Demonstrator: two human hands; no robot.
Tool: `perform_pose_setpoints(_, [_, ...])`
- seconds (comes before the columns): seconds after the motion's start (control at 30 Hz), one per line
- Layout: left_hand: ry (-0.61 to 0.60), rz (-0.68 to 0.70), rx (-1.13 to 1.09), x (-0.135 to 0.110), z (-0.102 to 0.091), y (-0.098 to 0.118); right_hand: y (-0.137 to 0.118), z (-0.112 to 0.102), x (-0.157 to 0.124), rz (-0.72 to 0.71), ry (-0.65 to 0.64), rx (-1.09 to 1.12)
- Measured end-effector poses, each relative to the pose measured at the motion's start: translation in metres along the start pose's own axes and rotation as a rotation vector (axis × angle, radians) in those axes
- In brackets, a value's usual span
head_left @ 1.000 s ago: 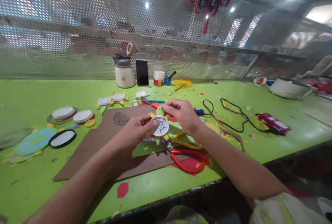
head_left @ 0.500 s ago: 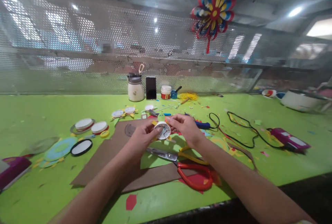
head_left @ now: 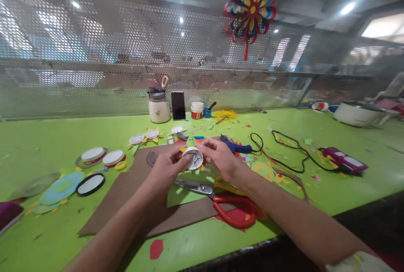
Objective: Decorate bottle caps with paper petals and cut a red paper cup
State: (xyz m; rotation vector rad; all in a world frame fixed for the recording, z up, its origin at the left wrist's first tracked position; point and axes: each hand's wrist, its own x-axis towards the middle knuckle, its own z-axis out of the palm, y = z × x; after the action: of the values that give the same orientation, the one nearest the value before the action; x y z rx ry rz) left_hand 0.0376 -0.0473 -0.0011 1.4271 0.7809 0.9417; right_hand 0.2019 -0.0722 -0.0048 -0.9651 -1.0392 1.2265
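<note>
Between my two hands is a small paper turtle figure point(head_left: 194, 159), with a round white body marked by dark lines, a green head and yellow-orange limb pieces. My left hand point(head_left: 170, 166) is closed on its left side, thumb across the front of the disc. At its upper right, the fingers of my right hand point(head_left: 217, 154) pinch the edge beside a small orange piece. Below the hands lie large scissors point(head_left: 233, 211) with red and yellow handles. They rest over a green paper sheet point(head_left: 179, 198) and a brown cardboard sheet point(head_left: 116, 204).
A blue glue gun point(head_left: 236, 146) lies right of the hands; a black cord point(head_left: 295, 146) and a purple device point(head_left: 344, 160) lie farther right. Round lids point(head_left: 93, 154) and a blue paper ring point(head_left: 63, 187) are left. A jug point(head_left: 159, 108) and phone point(head_left: 178, 106) stand behind.
The view has turned slightly right, so the scene sits farther left. Both hands keep hold of the paper turtle in nearly the same pose.
</note>
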Motion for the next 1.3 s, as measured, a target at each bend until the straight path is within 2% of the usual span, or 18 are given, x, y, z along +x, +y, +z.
perform_pose_setpoints(0.23, [0.046,-0.040,-0.159,0.002,0.000,-0.003,0.005,0.002,0.001,0.055,0.027,0.053])
perform_pose_setpoints(0.5, [0.139,-0.052,-0.271,-0.002,-0.003,0.009,0.002,0.005,0.000,-0.050,0.035,-0.002])
perform_pose_setpoints(0.67, [0.161,-0.084,-0.303,-0.004,-0.001,0.016,0.002,0.011,-0.008,-0.112,-0.010,-0.120])
perform_pose_setpoints(0.83, [0.127,-0.092,-0.312,-0.004,-0.001,0.017,0.004,0.010,-0.011,-0.122,-0.066,-0.200])
perform_pose_setpoints(1.13, [0.131,-0.128,-0.318,0.000,-0.008,0.013,0.003,0.008,-0.011,-0.092,-0.193,-0.209])
perform_pose_setpoints(1.3, [0.151,-0.134,-0.320,-0.002,-0.003,0.012,0.001,0.007,-0.013,-0.062,-0.171,-0.195])
